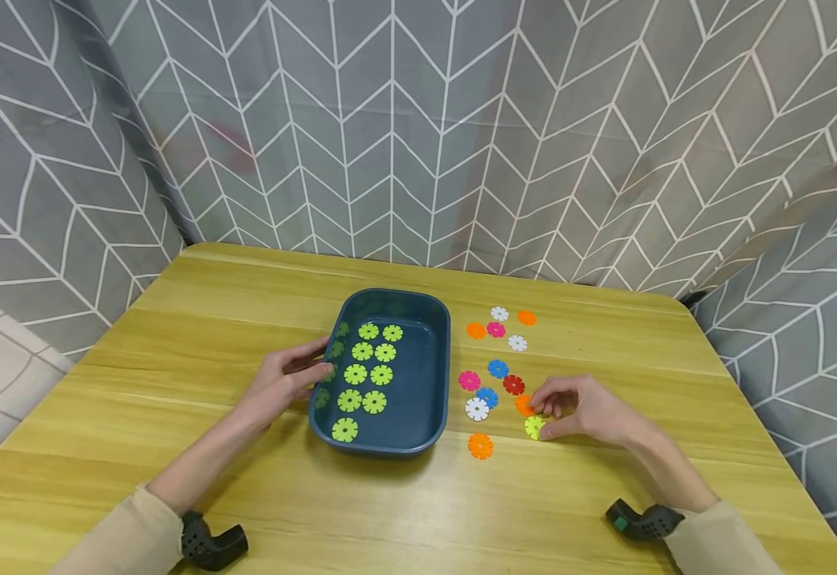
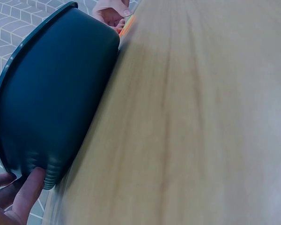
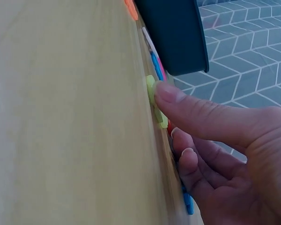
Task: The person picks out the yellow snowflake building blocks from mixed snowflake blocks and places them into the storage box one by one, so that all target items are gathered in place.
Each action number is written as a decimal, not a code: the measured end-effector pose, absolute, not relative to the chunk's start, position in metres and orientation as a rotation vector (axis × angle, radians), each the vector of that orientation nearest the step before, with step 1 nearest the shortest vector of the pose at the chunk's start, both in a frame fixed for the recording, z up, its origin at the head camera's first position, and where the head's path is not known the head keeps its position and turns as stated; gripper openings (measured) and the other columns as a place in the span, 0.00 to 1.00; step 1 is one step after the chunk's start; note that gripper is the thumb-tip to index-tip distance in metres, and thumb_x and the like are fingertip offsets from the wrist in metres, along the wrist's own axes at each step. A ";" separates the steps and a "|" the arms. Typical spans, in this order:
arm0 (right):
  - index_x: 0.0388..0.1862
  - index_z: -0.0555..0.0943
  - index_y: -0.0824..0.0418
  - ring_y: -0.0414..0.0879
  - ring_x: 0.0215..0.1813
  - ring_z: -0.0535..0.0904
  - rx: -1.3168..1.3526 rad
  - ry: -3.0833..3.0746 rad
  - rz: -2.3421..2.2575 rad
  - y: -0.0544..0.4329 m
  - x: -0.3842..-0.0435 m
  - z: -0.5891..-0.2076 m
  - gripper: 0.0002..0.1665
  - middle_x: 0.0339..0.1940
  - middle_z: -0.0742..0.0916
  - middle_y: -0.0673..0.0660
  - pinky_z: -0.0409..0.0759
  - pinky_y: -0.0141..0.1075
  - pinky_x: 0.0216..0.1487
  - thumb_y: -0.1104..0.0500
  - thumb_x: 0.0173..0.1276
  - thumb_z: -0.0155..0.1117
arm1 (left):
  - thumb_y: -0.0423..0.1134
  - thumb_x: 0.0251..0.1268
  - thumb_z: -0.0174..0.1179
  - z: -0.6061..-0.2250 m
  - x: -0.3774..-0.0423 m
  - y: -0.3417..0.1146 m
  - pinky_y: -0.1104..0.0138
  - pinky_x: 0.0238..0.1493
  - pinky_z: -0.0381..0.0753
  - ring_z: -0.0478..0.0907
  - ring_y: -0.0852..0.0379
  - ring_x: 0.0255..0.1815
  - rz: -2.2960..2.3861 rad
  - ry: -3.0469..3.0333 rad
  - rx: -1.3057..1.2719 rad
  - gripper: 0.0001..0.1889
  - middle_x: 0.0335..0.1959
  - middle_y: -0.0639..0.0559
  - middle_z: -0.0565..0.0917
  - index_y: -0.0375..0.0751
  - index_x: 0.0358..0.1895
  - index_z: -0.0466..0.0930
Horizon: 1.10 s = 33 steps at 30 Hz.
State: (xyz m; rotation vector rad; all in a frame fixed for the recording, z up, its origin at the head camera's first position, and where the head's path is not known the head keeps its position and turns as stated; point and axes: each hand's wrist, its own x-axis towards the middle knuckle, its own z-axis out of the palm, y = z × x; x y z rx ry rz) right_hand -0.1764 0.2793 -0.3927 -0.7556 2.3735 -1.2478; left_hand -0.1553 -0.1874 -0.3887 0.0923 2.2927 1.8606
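Note:
A dark blue plastic basin stands on the table, with several yellow-green notched discs in two columns along its left side. My left hand grips the basin's left wall, thumb over the rim; the left wrist view shows fingers against its outer side. To the right of the basin, my right hand pinches a yellow-green notched disc at the table surface. In the right wrist view the thumb lies on that disc, with the other fingers curled beside it. An orange disc lies by the fingertips.
Loose discs in several colours lie between basin and right hand: blue, dark red, pink, white and orange. Farther back is another small group with a white disc. A patterned curtain hangs behind the table.

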 end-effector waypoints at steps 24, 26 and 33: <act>0.47 0.85 0.58 0.48 0.41 0.80 -0.754 2.455 -1.172 0.278 -0.173 -0.390 0.18 0.42 0.88 0.53 0.80 0.31 0.44 0.59 0.57 0.78 | 0.42 0.71 0.60 -0.388 -0.155 -0.187 0.58 0.53 0.84 0.75 0.38 0.65 1.836 2.315 0.088 0.33 0.72 0.35 0.70 0.38 0.76 0.62; 0.46 0.85 0.58 0.48 0.41 0.80 -0.750 2.454 -1.179 0.278 -0.173 -0.390 0.18 0.42 0.88 0.53 0.80 0.32 0.44 0.60 0.57 0.78 | 0.41 0.71 0.60 -0.388 -0.154 -0.187 0.58 0.53 0.84 0.75 0.38 0.65 1.835 2.316 0.087 0.33 0.72 0.35 0.70 0.38 0.76 0.62; 0.46 0.85 0.59 0.49 0.40 0.80 -0.789 2.441 -1.193 0.277 -0.173 -0.390 0.17 0.42 0.88 0.54 0.80 0.32 0.43 0.61 0.57 0.77 | 0.40 0.71 0.59 -0.387 -0.154 -0.187 0.57 0.53 0.84 0.75 0.37 0.65 1.832 2.321 0.078 0.32 0.72 0.35 0.70 0.37 0.76 0.62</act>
